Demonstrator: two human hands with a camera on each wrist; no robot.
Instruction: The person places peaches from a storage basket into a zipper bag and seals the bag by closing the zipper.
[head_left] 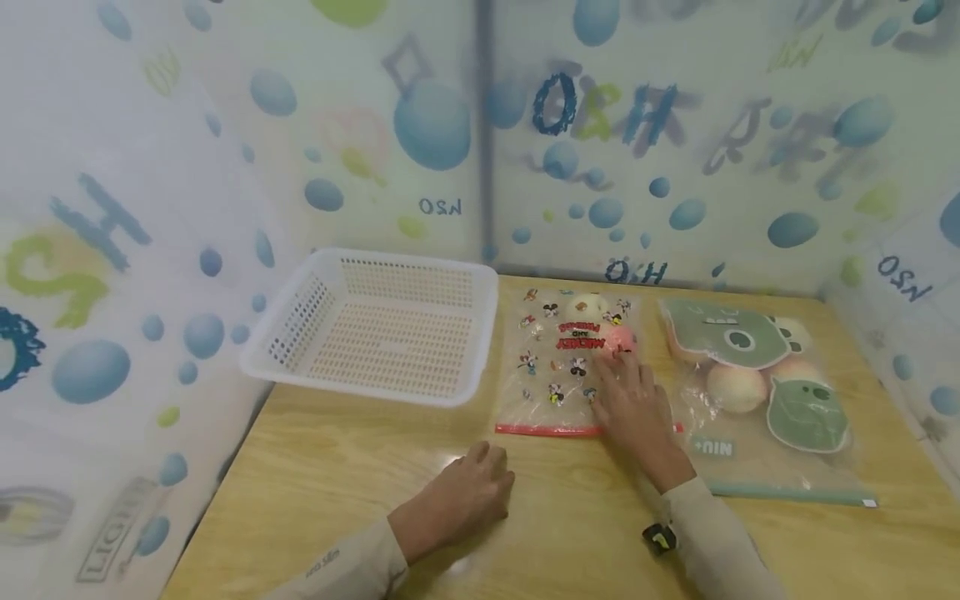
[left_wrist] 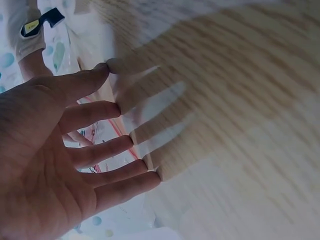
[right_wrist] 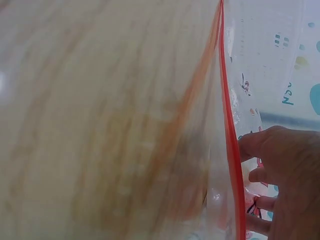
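Note:
My right hand (head_left: 633,408) lies over a clear zip bag (head_left: 536,404) with a Mickey print, its fingertips touching the film beside a pink round thing (head_left: 617,337) inside. A pale round thing (head_left: 587,306) is also in that bag, farther back. In the right wrist view the bag's red zip strip (right_wrist: 231,135) runs past the right hand's fingers. On the wooden table, in front of the bag, rests my left hand (head_left: 468,492). The left wrist view shows its fingers spread and loosely extended, fingertips at the tabletop, with nothing held.
A white perforated plastic basket (head_left: 486,333) stands at the back left. To the right lies a larger clear bag (head_left: 765,471) with green cartoon prints and several round peach-like fruits (head_left: 737,388) inside. A printed curtain (head_left: 420,233) surrounds the table (head_left: 337,467).

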